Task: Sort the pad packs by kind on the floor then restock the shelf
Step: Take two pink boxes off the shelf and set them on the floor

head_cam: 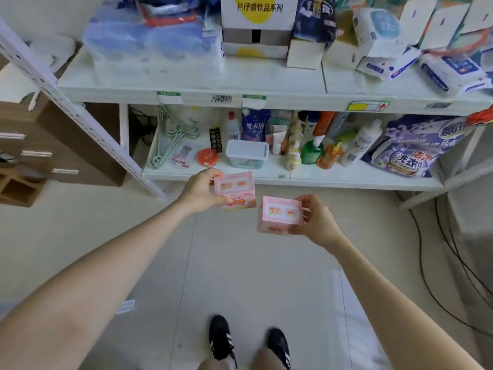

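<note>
My left hand [201, 192] grips a pink pad pack [236, 189] by its left side, fingers over the top and thumb under it. My right hand [316, 217] grips a second pink pad pack [280, 213] of the same look by its right side. Both packs hang in the air above the tiled floor [240, 276], just in front of the white shelf's bottom board [333, 177]. The two packs are apart, the left one higher and farther away.
The bottom board holds green hangers [170, 137], a lidded tub [247, 153], bottles and a detergent bag [416, 145]. The upper board [266, 81] carries tissue packs and boxes. A brown drawer unit [53, 145] stands left. Black cables [448, 263] run along the floor right. My shoes [248, 340] are below.
</note>
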